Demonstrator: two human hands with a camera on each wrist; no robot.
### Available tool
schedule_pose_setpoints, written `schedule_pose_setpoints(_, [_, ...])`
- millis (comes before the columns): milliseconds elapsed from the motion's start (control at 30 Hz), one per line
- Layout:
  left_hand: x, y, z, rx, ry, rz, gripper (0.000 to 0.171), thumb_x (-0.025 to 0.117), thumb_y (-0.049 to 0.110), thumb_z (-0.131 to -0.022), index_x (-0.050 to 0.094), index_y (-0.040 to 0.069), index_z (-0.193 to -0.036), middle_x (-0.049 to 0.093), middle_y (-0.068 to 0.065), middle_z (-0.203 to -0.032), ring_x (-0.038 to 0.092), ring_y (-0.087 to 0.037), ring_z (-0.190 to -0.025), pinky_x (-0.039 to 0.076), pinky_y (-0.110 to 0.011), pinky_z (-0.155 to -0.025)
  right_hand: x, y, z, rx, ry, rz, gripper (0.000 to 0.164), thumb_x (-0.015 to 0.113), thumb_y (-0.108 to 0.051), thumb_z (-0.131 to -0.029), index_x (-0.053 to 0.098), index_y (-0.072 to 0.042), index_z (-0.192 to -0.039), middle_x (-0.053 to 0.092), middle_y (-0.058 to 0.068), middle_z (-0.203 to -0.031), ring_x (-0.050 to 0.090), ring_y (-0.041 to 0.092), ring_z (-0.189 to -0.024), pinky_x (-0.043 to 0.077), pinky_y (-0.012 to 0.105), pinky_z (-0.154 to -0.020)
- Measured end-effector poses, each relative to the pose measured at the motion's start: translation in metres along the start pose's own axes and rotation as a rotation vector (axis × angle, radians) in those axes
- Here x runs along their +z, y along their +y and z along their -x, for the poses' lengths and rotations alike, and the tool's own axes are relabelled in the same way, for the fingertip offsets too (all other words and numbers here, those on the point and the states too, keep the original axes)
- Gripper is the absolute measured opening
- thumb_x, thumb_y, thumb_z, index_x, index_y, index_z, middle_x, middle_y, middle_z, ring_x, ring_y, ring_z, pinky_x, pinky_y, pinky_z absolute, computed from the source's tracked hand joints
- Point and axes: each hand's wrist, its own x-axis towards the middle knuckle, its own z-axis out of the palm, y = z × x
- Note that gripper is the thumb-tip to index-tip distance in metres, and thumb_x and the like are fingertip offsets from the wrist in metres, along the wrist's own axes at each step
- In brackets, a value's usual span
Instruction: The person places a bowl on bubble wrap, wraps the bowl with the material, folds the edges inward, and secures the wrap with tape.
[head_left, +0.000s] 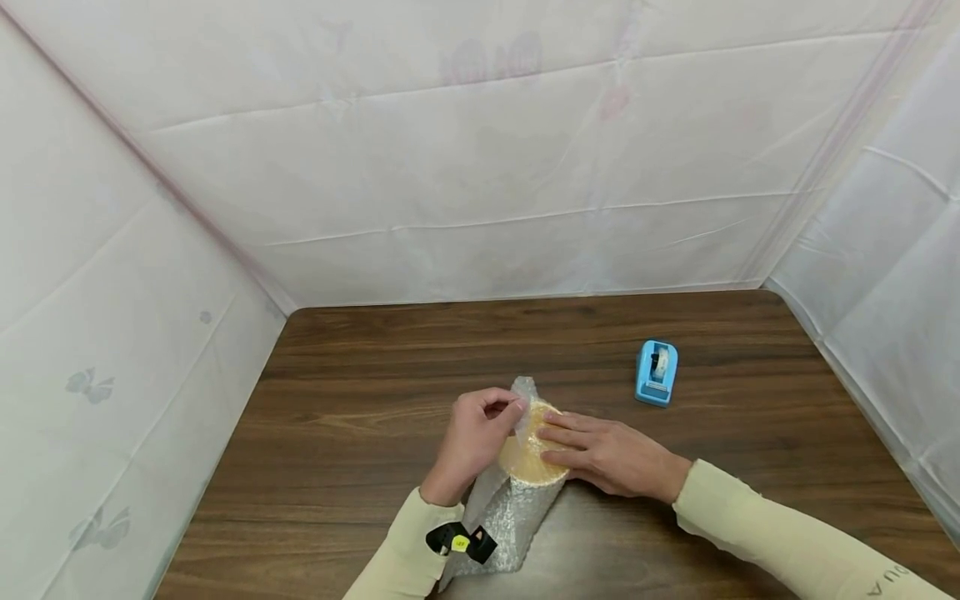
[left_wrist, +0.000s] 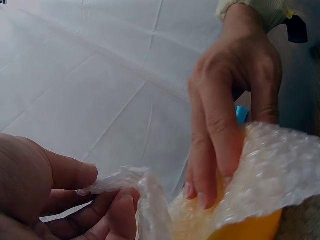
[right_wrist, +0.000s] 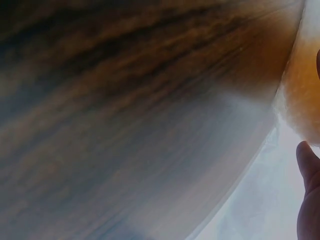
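Observation:
A yellow, round-topped object (head_left: 531,465) stands near the table's front, with clear bubble wrap (head_left: 513,525) around it. What the object is cannot be told through the wrap. My left hand (head_left: 472,433) pinches an upper edge of the wrap between thumb and fingers, at the object's left side. In the left wrist view that pinched flap (left_wrist: 155,205) rises from the yellow top. My right hand (head_left: 613,457) rests its fairly straight, spread fingers on the wrapped top from the right. The right wrist view catches only its thumb (right_wrist: 309,167) beside the blurred yellow surface.
A light-blue tape dispenser (head_left: 656,373) with a roll in it stands on the wooden table (head_left: 360,375), beyond my right hand. White sheeting (head_left: 465,183) hangs along the back and both sides of the table. A black strap device (head_left: 459,542) sits on my left sleeve.

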Motion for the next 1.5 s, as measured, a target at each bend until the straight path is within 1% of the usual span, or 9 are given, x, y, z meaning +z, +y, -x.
schedule_pose_setpoints(100, [0.006,-0.002,0.001,0.018,-0.010,-0.015,0.017,0.070,0.015,-0.099,0.080,0.001,-0.099,0.077,-0.015,-0.093,0.065,-0.007,-0.076,0.056,-0.019,-0.067,0.000,0.000,-0.001,0.000,-0.005,-0.003,0.041,0.072,-0.026,-0.099,0.067,-0.021,-0.139,0.059,0.005,-0.154,0.055,0.028,-0.143,0.055,0.042,-0.107])
schedule_pose_setpoints(200, [0.011,-0.004,0.002,0.052,-0.019,-0.067,0.016,0.071,0.016,-0.099,0.081,0.004,-0.098,0.079,-0.012,-0.093,0.065,-0.005,-0.078,0.055,-0.019,-0.070,0.000,0.000,-0.001,-0.001,-0.004,-0.009,0.044,0.075,-0.024,-0.096,0.067,-0.019,-0.139,0.059,0.006,-0.154,0.055,0.028,-0.144,0.055,0.042,-0.107])
schedule_pose_setpoints(433, [0.016,-0.004,0.006,0.120,-0.050,-0.153,0.015,0.072,0.016,-0.098,0.082,0.005,-0.099,0.082,-0.007,-0.094,0.069,-0.005,-0.083,0.055,-0.019,-0.075,0.001,-0.001,-0.002,0.002,0.006,-0.007,0.044,0.076,-0.023,-0.095,0.067,-0.017,-0.138,0.060,0.006,-0.153,0.055,0.028,-0.144,0.055,0.042,-0.106])
schedule_pose_setpoints(567, [0.020,-0.006,0.008,0.134,-0.051,-0.204,0.015,0.073,0.016,-0.096,0.083,0.006,-0.098,0.082,-0.004,-0.094,0.066,-0.003,-0.082,0.052,-0.018,-0.073,0.001,-0.001,-0.002,-0.002,0.010,-0.005,0.047,0.078,-0.022,-0.093,0.067,-0.015,-0.138,0.061,0.007,-0.151,0.057,0.029,-0.142,0.055,0.043,-0.106])
schedule_pose_setpoints(700, [0.025,-0.010,0.010,0.140,-0.030,-0.235,0.012,0.074,0.017,-0.095,0.084,0.009,-0.096,0.082,-0.001,-0.091,0.062,0.001,-0.075,0.050,-0.018,-0.068,0.001,-0.001,-0.003,-0.018,0.014,0.004,0.050,0.081,-0.021,-0.089,0.067,-0.015,-0.136,0.064,0.008,-0.148,0.059,0.029,-0.140,0.055,0.043,-0.106])
schedule_pose_setpoints(800, [0.027,-0.012,0.012,0.134,-0.017,-0.239,0.011,0.074,0.018,-0.095,0.084,0.012,-0.095,0.081,0.000,-0.090,0.061,0.003,-0.073,0.051,-0.018,-0.067,0.001,0.000,-0.004,-0.030,0.020,0.009,0.050,0.082,-0.019,-0.088,0.068,-0.015,-0.136,0.065,0.009,-0.147,0.059,0.030,-0.140,0.055,0.043,-0.106])
schedule_pose_setpoints(1067, [0.031,-0.016,0.011,0.091,0.043,-0.169,0.005,0.073,0.012,-0.094,0.078,0.011,-0.093,0.077,-0.002,-0.083,0.062,0.002,-0.072,0.053,-0.018,-0.069,0.004,0.000,-0.007,-0.042,0.035,0.004,0.049,0.079,-0.021,-0.091,0.067,-0.014,-0.138,0.064,0.009,-0.147,0.060,0.030,-0.138,0.055,0.043,-0.107])
schedule_pose_setpoints(1300, [0.033,-0.016,0.010,0.036,0.076,-0.189,0.006,0.074,0.016,-0.094,0.077,0.011,-0.093,0.077,-0.001,-0.084,0.065,-0.001,-0.071,0.054,-0.019,-0.067,0.003,-0.001,-0.007,-0.030,0.035,0.007,0.050,0.081,-0.019,-0.088,0.068,-0.013,-0.136,0.064,0.010,-0.147,0.060,0.030,-0.139,0.055,0.042,-0.106])
schedule_pose_setpoints(1500, [0.035,-0.017,0.010,0.024,0.078,-0.199,0.006,0.074,0.016,-0.094,0.077,0.012,-0.093,0.077,0.000,-0.084,0.064,-0.001,-0.070,0.054,-0.020,-0.066,0.003,-0.002,-0.005,-0.020,0.039,0.005,0.045,0.079,-0.020,-0.092,0.069,-0.012,-0.136,0.064,0.011,-0.147,0.060,0.030,-0.138,0.056,0.040,-0.105])
